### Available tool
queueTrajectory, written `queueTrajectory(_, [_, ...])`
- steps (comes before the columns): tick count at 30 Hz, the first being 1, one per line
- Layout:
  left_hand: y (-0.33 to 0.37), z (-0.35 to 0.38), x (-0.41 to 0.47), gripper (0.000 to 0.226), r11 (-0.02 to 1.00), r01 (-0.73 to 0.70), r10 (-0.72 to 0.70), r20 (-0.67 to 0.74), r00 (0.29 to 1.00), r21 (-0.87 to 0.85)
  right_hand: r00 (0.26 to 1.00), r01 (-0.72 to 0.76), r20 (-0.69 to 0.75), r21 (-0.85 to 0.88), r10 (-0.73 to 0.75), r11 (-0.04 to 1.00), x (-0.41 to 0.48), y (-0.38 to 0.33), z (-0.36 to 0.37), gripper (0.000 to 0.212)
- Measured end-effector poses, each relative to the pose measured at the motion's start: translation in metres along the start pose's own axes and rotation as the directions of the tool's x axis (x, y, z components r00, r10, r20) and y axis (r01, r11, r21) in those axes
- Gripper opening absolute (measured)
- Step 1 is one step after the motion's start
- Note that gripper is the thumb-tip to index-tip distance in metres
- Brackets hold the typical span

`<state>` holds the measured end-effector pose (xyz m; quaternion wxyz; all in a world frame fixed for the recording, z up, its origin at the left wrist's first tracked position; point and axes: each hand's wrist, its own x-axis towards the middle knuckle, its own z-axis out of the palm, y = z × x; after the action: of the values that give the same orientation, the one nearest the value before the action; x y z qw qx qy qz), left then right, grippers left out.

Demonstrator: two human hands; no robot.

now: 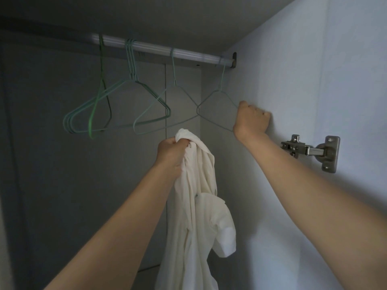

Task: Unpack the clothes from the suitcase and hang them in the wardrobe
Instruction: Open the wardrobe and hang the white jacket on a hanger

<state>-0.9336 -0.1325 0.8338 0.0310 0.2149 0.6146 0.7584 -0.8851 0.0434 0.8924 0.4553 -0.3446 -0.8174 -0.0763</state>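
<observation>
Wardrobe rail (159,48), right grip (251,120) clenched on end hanger (220,88) beside side wall (314,80), left grip (170,155) clutching shirt (194,206)

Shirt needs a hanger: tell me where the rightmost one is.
Head view, upper right: the hanger hangs at the rail's right end by the wall, the right hand gripping its corner.

Inside the wardrobe, a rail (167,52) runs high across to the right wall (314,59). A bunch of hangers (132,68) hangs from it at left, a middle hanger (173,68) beside them, and a right hanger (221,80) nearest the wall. The right grip (252,120) holds the right hanger's right end, just beside the wall. The left grip (171,155), lower and nearer, holds a shirt (194,206) that hangs below the hangers. A hinge (312,152) sits on the wall, right of the right arm.
</observation>
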Motion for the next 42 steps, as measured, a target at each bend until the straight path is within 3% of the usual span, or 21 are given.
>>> queueTrajectory(4, [-0.001, 0.002, 0.003, 0.02, 1.0, 0.004, -0.004, 0.001, 1.0, -0.001, 0.994, 0.003, 0.111, 0.094, -0.014, 0.996, -0.003, 0.002, -0.001, 0.027])
queueTrajectory(6, [-0.001, 0.003, 0.004, 0.019, 1.0, 0.004, -0.004, 0.006, 1.0, -0.005, 0.991, 0.011, 0.129, 0.255, -0.046, 0.967, -0.003, 0.002, 0.001, 0.025])
queueTrajectory(9, [-0.002, 0.005, 0.005, 0.019, 1.0, 0.0, 0.0, 0.012, 1.0, -0.006, 0.984, -0.096, 0.176, 0.552, -0.003, 0.828, 0.001, -0.004, 0.004, 0.034])
queueTrajectory(12, [-0.004, 0.007, 0.005, 0.02, 1.0, -0.001, 0.001, 0.024, 1.0, 0.009, 0.993, -0.117, 0.091, 0.673, 0.076, 0.73, 0.006, -0.007, -0.001, 0.035])
queueTrajectory(18, [-0.014, 0.004, 0.009, 0.022, 0.979, -0.142, 0.144, -0.002, 0.99, 0.144, 0.995, -0.091, 0.028, 0.687, 0.1, 0.721, -0.01, -0.006, -0.005, 0.035])
queueTrajectory(23, [-0.014, 0.004, 0.003, 0.025, 0.813, -0.279, 0.347, -0.04, 0.937, 0.512, 0.976, -0.031, -0.121, 0.743, 0.18, 0.669, -0.073, 0.003, 0.001, 0.025])
queueTrajectory(25, [-0.013, 0.005, -0.003, 0.029, 0.737, -0.282, 0.384, -0.037, 0.923, 0.615, 0.986, -0.066, -0.043, 0.784, 0.159, 0.618, -0.093, 0.005, 0.007, 0.015])
queueTrajectory(28, [-0.013, 0.008, -0.012, 0.03, 0.692, -0.306, 0.401, 0.004, 0.916, 0.654, 0.986, -0.157, 0.117, 0.875, 0.115, 0.457, -0.106, 0.01, 0.012, 0.019])
queueTrajectory(31, [-0.015, 0.011, -0.022, 0.03, 0.693, -0.317, 0.406, 0.012, 0.914, 0.648, 0.994, -0.1, 0.064, 0.879, 0.093, 0.467, -0.121, 0.019, 0.005, 0.024])
queueTrajectory(33, [-0.014, 0.012, -0.029, 0.03, 0.699, -0.324, 0.41, 0.014, 0.912, 0.638, 0.997, -0.068, 0.051, 0.91, 0.053, 0.408, -0.132, 0.026, -0.002, 0.028])
queueTrajectory(36, [-0.012, 0.012, -0.042, 0.029, 0.7, -0.323, 0.416, 0.003, 0.909, 0.637, 0.995, -0.105, 0.095, 0.889, 0.043, 0.445, -0.142, 0.033, -0.018, 0.036])
queueTrajectory(38, [-0.01, 0.011, -0.051, 0.028, 0.685, -0.335, 0.436, 0.004, 0.9, 0.646, 0.988, -0.149, 0.105, 0.858, 0.116, 0.491, -0.146, 0.036, -0.031, 0.041])
queueTrajectory(42, [-0.007, 0.007, -0.074, 0.025, 0.655, -0.36, 0.476, 0.007, 0.88, 0.665, 0.983, -0.092, 0.004, 0.873, 0.182, 0.479, -0.163, 0.041, -0.065, 0.06])
